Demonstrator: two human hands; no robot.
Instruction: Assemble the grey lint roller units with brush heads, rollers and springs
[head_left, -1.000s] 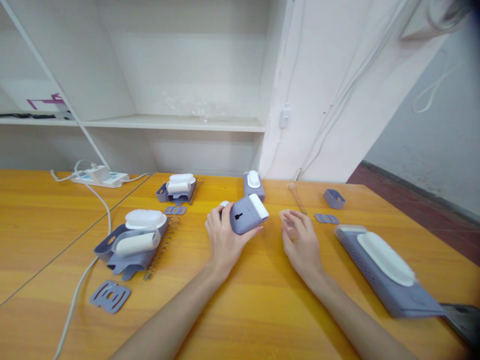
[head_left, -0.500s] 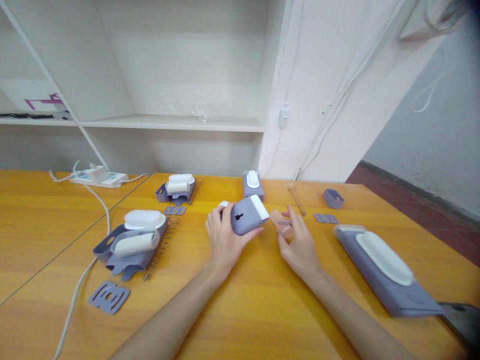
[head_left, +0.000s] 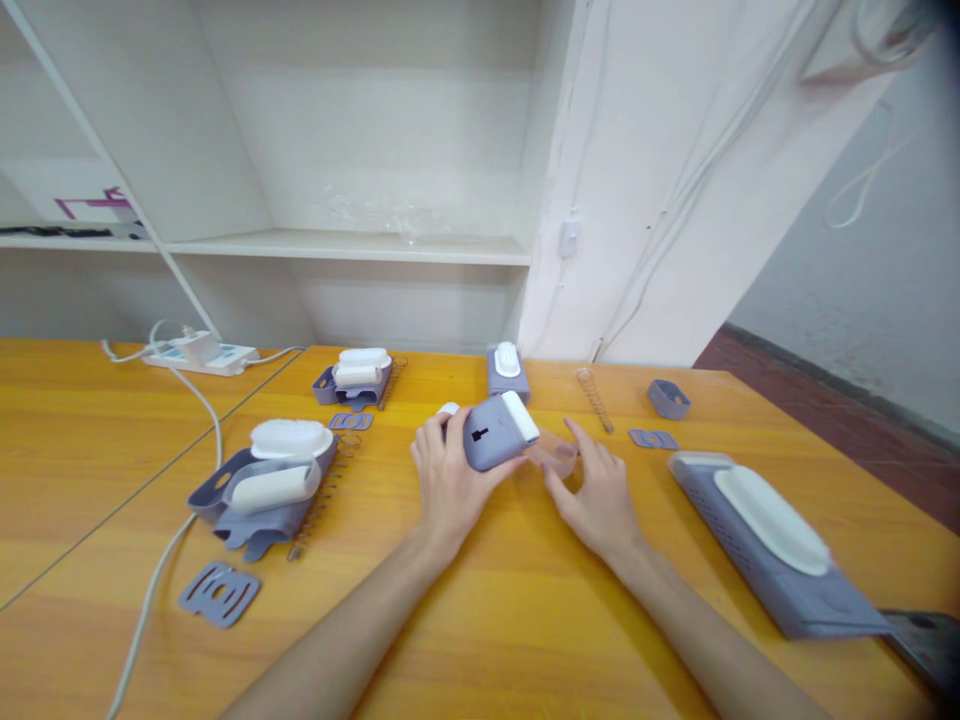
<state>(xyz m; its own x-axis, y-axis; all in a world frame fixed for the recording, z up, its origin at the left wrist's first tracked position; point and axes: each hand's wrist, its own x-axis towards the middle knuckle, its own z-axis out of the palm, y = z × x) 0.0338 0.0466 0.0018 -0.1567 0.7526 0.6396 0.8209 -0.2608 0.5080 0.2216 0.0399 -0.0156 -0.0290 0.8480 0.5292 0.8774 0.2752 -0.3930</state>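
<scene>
My left hand grips a small lavender plastic housing with a white end cap, tilted up off the wooden table. My right hand pinches a small clear, pinkish plastic piece between thumb and fingers and holds it right against the housing's right end. A second lavender unit with a white top stands just behind the housing.
A large lavender unit with a white pad lies at the right. Two piles of lavender and white parts sit at the left with springs, flat lavender plates, a power strip and its cable. Another spring and small lavender tray lie behind my right hand.
My right hand picked the clear piece up from the table and moved it left to the housing's end. My left hand kept the housing where it was.
</scene>
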